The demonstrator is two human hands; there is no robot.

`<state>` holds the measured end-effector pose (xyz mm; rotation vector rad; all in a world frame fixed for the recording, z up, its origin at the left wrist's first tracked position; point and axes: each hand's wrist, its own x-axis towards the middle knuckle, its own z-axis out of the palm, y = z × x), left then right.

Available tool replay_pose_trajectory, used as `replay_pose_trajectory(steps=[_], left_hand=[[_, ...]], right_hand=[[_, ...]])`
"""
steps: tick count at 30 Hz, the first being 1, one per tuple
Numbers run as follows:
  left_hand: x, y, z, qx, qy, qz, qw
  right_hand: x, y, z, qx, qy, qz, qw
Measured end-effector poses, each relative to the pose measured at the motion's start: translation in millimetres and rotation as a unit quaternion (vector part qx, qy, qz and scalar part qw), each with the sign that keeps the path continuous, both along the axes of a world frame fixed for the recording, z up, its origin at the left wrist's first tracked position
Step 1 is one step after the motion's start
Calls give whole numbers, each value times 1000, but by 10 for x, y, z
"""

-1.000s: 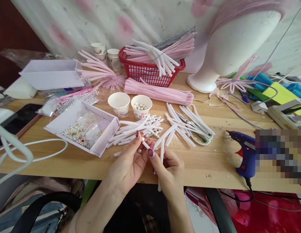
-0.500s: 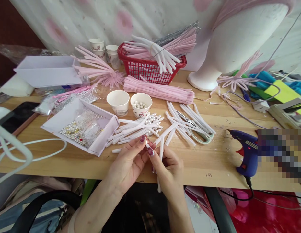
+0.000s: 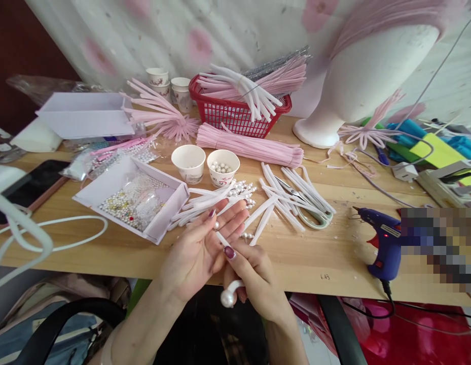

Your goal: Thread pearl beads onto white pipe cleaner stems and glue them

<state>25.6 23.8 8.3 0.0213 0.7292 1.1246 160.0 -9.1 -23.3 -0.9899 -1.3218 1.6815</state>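
My left hand (image 3: 199,248) lies palm up with its fingers stretched out. Against its palm, by the thumb, a small pearl bead (image 3: 216,225) sits at the tip of a white pipe cleaner (image 3: 221,238). My right hand (image 3: 254,276) pinches that pipe cleaner between thumb and fingers. Below the right fingers a larger pearl bead (image 3: 227,298) shows on a bent white end; whether it is the same stem is hidden. Just beyond the hands lie white pipe cleaners (image 3: 199,200) tipped with pearls (image 3: 241,189) and a looser group of white stems (image 3: 271,200).
Two paper cups (image 3: 188,163), one holding pearls (image 3: 222,167), stand behind the stems. A bead box (image 3: 170,210) is at left. Scissors (image 3: 313,219) lie at right, near a blue glue gun (image 3: 385,238). Farther back are pink stems (image 3: 250,144), a red basket (image 3: 235,114) and a foam head (image 3: 357,96).
My left hand has gone from a pinch at the small pearl to an open palm. The right hand has turned, and the large pearl now shows below it.
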Motion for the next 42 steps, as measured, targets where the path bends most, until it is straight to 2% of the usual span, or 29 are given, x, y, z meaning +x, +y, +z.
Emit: replay_pose_trajectory(steps=[5,13,19,23,27,29,31,33,35,36,38,39,40,41,42], left_hand=[[4,-38,-36,27,-5,-38,999],[7,-35,-53,34,-1,-30,999],[-12,-46,-62,95,25,-44,994],[-49,-35,-55,157,53,-100,981],[-61,-37,-45,169,69,-178,967],[-98,-59,-4,194,108,-162,962],[-187,-76,90,233,192,-120,946],[-323,-55,243,278,308,-100,904],[-480,49,434,319,453,-106,826],[-553,141,532,335,531,-100,772],[-669,405,701,345,685,-98,634],[-705,567,761,344,754,-114,548],[-726,739,800,346,808,-155,451],[-731,912,820,346,820,-182,417],[-720,1075,822,351,824,-200,397]], right_hand=[[-9,13,-6,0,9,-1,1000],[4,-6,-38,1,21,-28,999],[8,-1,-31,5,17,-10,1000],[2,2,-27,4,11,-8,1000],[5,2,-21,23,3,3,1000],[12,-3,-30,29,13,-11,999],[19,-11,-61,12,24,-42,999],[24,-16,-117,-19,29,-69,997],[24,-13,-183,-43,23,-79,996],[21,-10,-211,-50,20,-78,995],[13,-5,-245,-53,21,-70,996],[9,-4,-248,-50,23,-65,996],[5,-4,-241,-44,22,-61,997],[2,-5,-229,-36,20,-59,997],[-1,-6,-213,-28,15,-58,998]])
